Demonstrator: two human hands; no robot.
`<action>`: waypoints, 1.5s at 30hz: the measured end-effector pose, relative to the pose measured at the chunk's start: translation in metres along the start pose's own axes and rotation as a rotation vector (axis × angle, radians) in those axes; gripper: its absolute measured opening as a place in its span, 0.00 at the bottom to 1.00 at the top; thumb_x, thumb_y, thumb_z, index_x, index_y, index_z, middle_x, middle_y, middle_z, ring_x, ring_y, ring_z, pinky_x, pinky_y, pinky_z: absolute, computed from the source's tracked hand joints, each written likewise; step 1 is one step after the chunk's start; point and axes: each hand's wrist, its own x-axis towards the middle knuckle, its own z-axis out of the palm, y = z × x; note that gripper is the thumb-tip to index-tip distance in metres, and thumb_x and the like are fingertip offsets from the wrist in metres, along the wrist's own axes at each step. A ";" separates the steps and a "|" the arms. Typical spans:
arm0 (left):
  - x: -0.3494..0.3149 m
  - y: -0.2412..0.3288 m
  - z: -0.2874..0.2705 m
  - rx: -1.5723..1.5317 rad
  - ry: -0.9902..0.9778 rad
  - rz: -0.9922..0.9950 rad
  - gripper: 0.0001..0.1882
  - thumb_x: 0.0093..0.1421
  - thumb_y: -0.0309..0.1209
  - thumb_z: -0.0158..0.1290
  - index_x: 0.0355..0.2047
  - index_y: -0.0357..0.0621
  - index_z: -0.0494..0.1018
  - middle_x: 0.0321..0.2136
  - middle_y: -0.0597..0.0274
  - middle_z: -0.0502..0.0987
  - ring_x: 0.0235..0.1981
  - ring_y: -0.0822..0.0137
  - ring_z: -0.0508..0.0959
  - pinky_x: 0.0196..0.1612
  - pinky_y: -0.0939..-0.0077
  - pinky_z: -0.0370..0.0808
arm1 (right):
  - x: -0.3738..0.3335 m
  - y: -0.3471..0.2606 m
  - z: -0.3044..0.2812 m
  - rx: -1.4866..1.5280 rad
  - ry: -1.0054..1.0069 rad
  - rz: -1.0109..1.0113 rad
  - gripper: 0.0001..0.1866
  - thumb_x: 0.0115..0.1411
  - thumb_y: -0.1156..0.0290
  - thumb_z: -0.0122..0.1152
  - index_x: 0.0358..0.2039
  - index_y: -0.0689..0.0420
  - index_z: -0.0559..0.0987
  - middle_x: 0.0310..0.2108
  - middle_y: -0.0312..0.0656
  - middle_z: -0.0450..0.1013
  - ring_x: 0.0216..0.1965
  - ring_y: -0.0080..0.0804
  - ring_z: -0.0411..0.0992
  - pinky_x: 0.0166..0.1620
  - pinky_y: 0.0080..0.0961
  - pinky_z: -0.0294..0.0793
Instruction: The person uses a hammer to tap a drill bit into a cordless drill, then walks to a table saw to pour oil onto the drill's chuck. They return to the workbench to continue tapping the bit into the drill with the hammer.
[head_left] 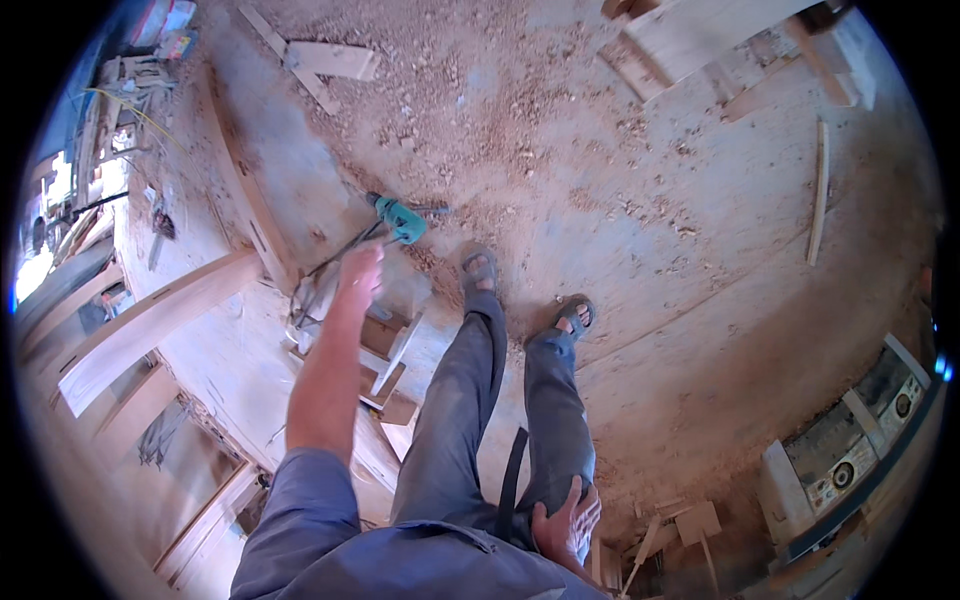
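My left hand [361,276] reaches out over the floor, just short of a teal power drill [403,221]. Its fingers look partly curled but are blurred, so I cannot make out whether they grip anything. The drill's dark cord [345,250] runs past this hand toward the lower left. Resting on my right thigh near the hip, my right hand [568,522] is open, fingers spread, holding nothing. A black strap [513,475] hangs at my waist between the legs.
Long wooden boards [160,310] with slots stand on the left. Beside my left leg lie small wood pieces [385,340]. Wood chips [520,120] litter the floor. Offcuts [335,60] lie ahead, a wooden strip [820,190] at right, and a dusty speaker-like box [835,460] at lower right.
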 end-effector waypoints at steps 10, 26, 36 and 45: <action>-0.456 0.174 -0.052 0.895 0.060 0.703 0.16 0.66 0.34 0.53 0.27 0.33 0.72 0.17 0.57 0.69 0.22 0.64 0.67 0.29 0.66 0.66 | 0.034 -0.036 0.016 0.278 0.038 -0.239 0.35 0.56 0.54 0.67 0.61 0.58 0.75 0.59 0.57 0.73 0.63 0.52 0.68 0.66 0.43 0.64; -0.631 0.089 -0.032 1.123 -0.624 0.977 0.07 0.63 0.34 0.55 0.35 0.45 0.75 0.24 0.48 0.76 0.29 0.45 0.79 0.34 0.52 0.75 | 0.011 -0.185 -0.252 2.274 -0.994 -0.204 0.34 0.60 0.61 0.62 0.57 0.74 0.63 0.24 0.37 0.67 0.27 0.31 0.70 0.34 0.33 0.73; -0.445 0.012 -0.329 0.991 0.638 0.640 0.16 0.47 0.23 0.59 0.39 0.36 0.83 0.28 0.46 0.83 0.29 0.54 0.84 0.36 0.63 0.78 | -0.010 0.108 -0.311 2.454 -0.428 -0.537 0.45 0.55 0.70 0.66 0.62 0.85 0.53 0.38 0.42 0.66 0.31 0.27 0.69 0.36 0.29 0.69; -0.662 0.071 0.154 0.323 -0.125 1.487 0.08 0.54 0.28 0.55 0.32 0.36 0.80 0.27 0.52 0.81 0.29 0.60 0.78 0.34 0.65 0.74 | -0.058 0.218 -0.354 2.066 -0.772 -1.068 0.44 0.60 0.72 0.63 0.69 0.75 0.48 0.47 0.46 0.65 0.37 0.33 0.71 0.48 0.37 0.76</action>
